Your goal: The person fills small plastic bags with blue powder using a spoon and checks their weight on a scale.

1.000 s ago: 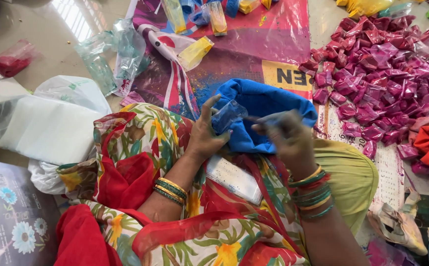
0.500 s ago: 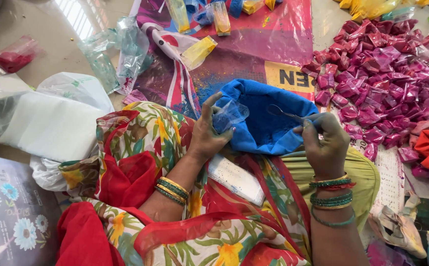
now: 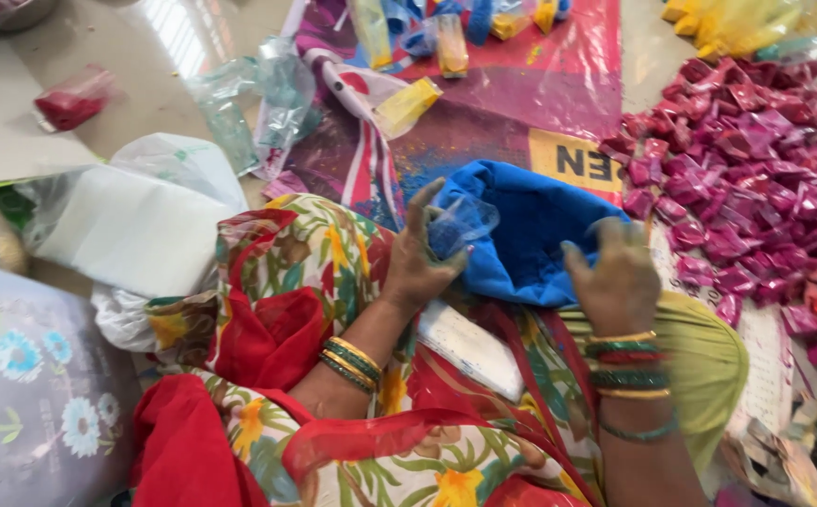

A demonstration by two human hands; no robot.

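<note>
My left hand [image 3: 418, 258], dusted with blue, holds a small clear plastic packet [image 3: 460, 223] open at the near edge of a heap of blue powder [image 3: 532, 230] lying in a blue-stained bag. My right hand [image 3: 618, 282] hovers over the right side of the heap, fingers curled and blurred; whether it holds anything is unclear. Bangles ring both wrists, and my lap is covered by red and flowered cloth [image 3: 277, 310].
A big pile of small pink and magenta packets [image 3: 747, 178] lies to the right. Yellow and blue filled packets [image 3: 408, 103] sit on a pink printed sheet [image 3: 540, 84] ahead. White plastic bags [image 3: 136, 225] and crumpled clear plastic [image 3: 258, 103] lie left.
My right hand, earlier close to the left hand at the packet, has drawn away rightward and turned down over the blue powder. The left hand keeps the packet in place.
</note>
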